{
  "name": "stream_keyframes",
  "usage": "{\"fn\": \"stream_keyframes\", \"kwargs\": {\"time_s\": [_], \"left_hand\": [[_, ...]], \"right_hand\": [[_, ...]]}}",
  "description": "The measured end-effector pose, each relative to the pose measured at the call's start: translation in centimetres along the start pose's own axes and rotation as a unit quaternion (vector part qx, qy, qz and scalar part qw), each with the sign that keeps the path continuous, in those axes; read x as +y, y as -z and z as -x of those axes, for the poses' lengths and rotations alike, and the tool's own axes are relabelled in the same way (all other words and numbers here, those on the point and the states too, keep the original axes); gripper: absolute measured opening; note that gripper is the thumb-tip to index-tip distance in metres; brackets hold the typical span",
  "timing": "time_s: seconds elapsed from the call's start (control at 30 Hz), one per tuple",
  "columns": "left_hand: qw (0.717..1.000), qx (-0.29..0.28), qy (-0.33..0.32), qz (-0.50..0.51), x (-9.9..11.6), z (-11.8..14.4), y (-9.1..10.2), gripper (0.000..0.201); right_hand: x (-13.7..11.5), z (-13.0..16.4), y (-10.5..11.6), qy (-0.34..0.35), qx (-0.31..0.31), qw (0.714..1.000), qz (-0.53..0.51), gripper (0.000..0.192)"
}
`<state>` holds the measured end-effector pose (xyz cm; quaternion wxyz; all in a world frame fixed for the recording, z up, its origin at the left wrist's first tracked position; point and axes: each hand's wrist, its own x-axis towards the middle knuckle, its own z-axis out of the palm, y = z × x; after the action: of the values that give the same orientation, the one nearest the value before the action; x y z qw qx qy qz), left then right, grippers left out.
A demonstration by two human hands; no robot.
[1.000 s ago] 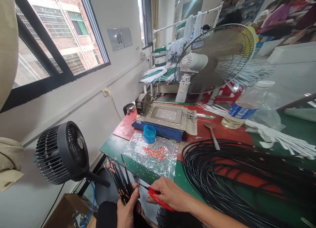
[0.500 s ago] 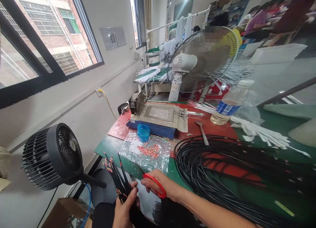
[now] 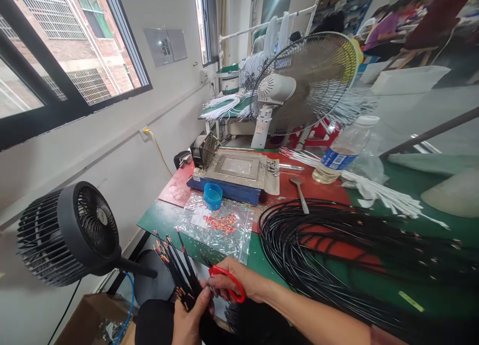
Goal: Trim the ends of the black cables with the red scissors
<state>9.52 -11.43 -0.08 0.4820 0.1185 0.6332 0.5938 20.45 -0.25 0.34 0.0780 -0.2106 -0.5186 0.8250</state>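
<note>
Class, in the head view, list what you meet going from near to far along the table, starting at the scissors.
Scissors → plastic bag → blue cap → blue-based machine → white fan.

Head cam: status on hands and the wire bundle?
Left hand gripping black wire bundle, ends fanned upward. Right hand holding red scissors at the bundle. Black cable coil lies beside, not blocking.

Bright window daylight, warped wide-angle edges

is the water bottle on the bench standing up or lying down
Lying tipped. The water bottle leans back on the red mat with its white cap highest, and the yellowish liquid pools at its low end, beside the white wires.
</note>
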Motion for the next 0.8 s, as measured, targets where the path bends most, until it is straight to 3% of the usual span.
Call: {"fn": "stream_keyframes", "kwargs": {"time_s": [0.17,0.37,0.8], "left_hand": [[1.000,0.004,-0.005,0.017,-0.3,0.2,-0.1,0.033],[0.996,-0.062,-0.007,0.057,-0.5,0.5,0.1,0.024],[0.982,-0.169,0.010,0.082,-1.4,0.2,1.0,0.012]], "right_hand": [[0.2,0.1,-0.1,-0.016,-0.015,1.000,-0.021,0.036],[0.6,0.0,0.4,-0.112,-0.067,0.982,-0.137,0.035],[0.7,0.2,0.6,-0.102,-0.113,0.977,-0.151,0.027]]}}
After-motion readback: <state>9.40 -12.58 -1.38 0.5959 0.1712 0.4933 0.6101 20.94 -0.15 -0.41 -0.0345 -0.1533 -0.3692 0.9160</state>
